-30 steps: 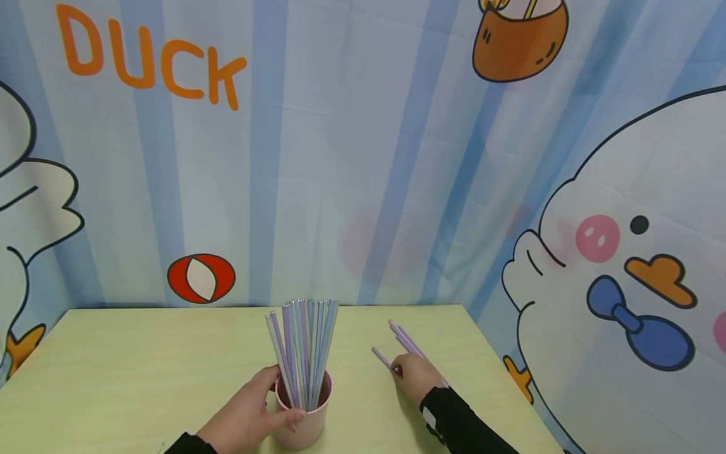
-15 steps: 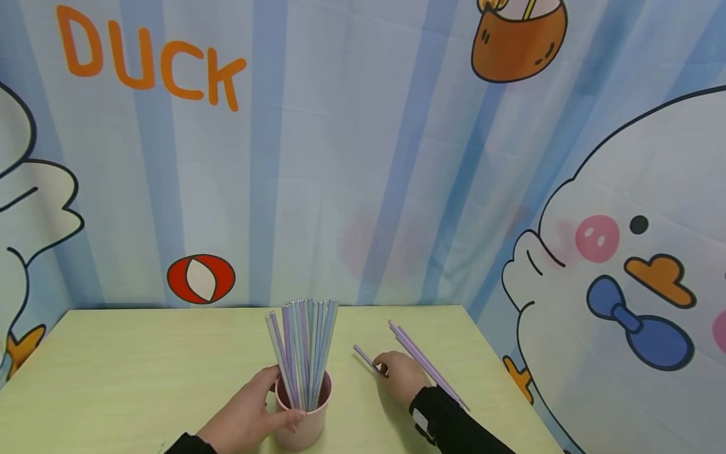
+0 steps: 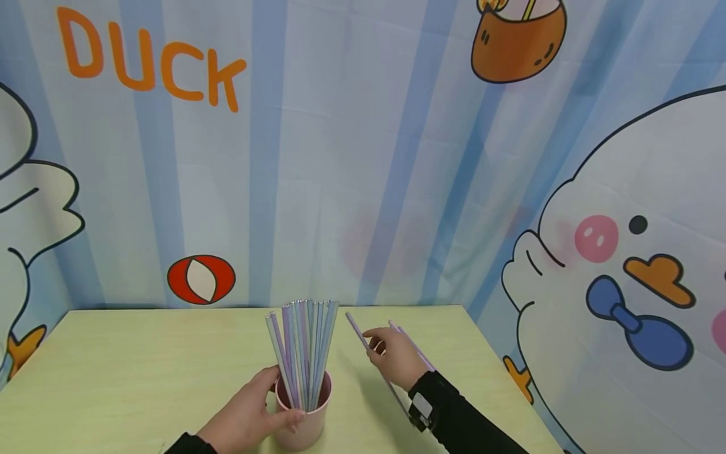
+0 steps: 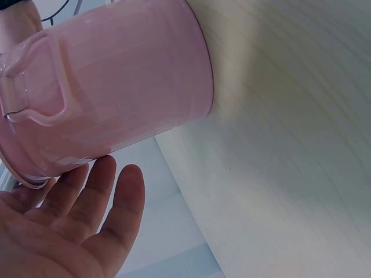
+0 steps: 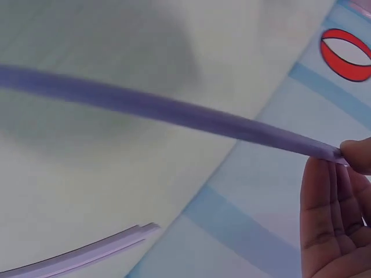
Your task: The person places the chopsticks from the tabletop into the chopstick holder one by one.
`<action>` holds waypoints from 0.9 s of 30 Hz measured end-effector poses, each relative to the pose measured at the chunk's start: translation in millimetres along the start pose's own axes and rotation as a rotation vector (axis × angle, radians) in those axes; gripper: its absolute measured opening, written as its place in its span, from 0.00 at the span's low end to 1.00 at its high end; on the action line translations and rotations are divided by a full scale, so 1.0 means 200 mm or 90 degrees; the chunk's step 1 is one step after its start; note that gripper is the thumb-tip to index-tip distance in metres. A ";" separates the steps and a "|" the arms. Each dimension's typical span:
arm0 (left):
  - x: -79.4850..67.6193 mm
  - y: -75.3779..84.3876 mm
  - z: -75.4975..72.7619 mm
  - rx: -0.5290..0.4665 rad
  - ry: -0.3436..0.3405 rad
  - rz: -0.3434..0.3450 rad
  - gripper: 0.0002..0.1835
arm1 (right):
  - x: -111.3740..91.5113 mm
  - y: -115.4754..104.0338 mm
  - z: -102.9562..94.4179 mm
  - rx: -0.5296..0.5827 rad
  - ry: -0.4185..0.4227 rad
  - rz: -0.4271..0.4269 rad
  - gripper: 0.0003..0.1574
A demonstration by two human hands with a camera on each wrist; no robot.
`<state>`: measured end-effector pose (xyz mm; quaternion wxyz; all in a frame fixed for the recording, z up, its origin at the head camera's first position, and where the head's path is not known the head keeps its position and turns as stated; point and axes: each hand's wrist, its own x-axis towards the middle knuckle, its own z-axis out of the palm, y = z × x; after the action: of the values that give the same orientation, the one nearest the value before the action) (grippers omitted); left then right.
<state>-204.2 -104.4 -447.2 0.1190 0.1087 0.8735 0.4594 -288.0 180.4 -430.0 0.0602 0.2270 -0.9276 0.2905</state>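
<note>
My left hand (image 3: pixel 244 410) holds a pink cup (image 3: pixel 300 432), thumb across the near side and fingers at the far left of its rim. The cup has a handle, visible in the left wrist view. A bundle of pale blue, silvery and purple straws (image 3: pixel 306 353) stands upright in it, leaning slightly apart. To the cup's right, my right hand (image 3: pixel 397 360) pinches one purple straw (image 5: pixel 203 119) between thumb and fingers, raised off the table. More purple straws (image 5: pixel 87 255) lie on the table beneath and beyond that hand, partly hidden by it in the head view.
The pale wooden table (image 3: pixel 142 372) ends at a back edge against a striped blue curtain (image 3: pixel 317 189) printed with ducks and lettering. The table's right edge slopes down past my right forearm.
My right hand has drawn a purple straw leftward, away from the others lying there, and raised it, with its long lower part now showing. The left hand and cup have stayed put.
</note>
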 end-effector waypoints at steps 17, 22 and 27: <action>0.00 0.01 0.01 -0.009 0.004 -0.019 0.50 | 0.07 -0.21 -0.20 0.235 0.158 -0.003 0.19; 0.01 0.00 0.01 -0.016 0.003 -0.024 0.51 | 0.10 -0.30 -0.26 0.293 0.180 -0.018 0.20; 0.01 0.00 0.01 -0.016 0.000 -0.022 0.51 | 0.11 -0.37 -0.28 0.368 0.196 -0.035 0.21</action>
<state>-205.4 -102.1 -448.6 0.1279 0.0922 0.8693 0.4685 -275.1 149.3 -340.6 0.1409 0.2130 -0.7801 0.5711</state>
